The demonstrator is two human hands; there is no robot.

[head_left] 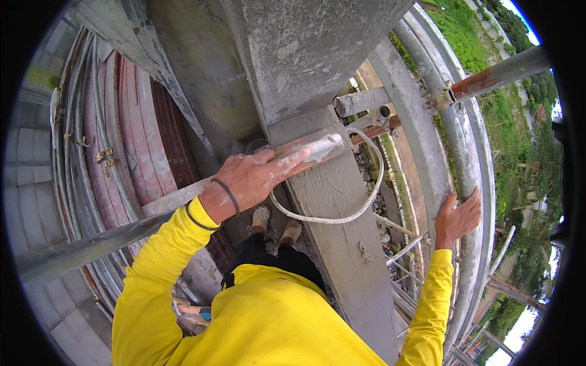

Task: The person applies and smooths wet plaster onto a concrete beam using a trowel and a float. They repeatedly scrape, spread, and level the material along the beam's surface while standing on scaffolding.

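Across from me, the left hand's (247,181) grip clamps a smeared bar (326,146) directly beneath it, long axis crosswise over the concrete ledge (354,250); the right hand (456,218), farther off, lies open on a pipe (463,143).

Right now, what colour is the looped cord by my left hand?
The looped cord is off-white, showing best in the head view.

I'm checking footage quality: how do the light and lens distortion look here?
Head view: the pale pipe at right bows with the fisheye, inside a black rim; head view: bright sky at lower right is washed out white; head view: soft daylight, both the left hand and the right hand fairly clear.
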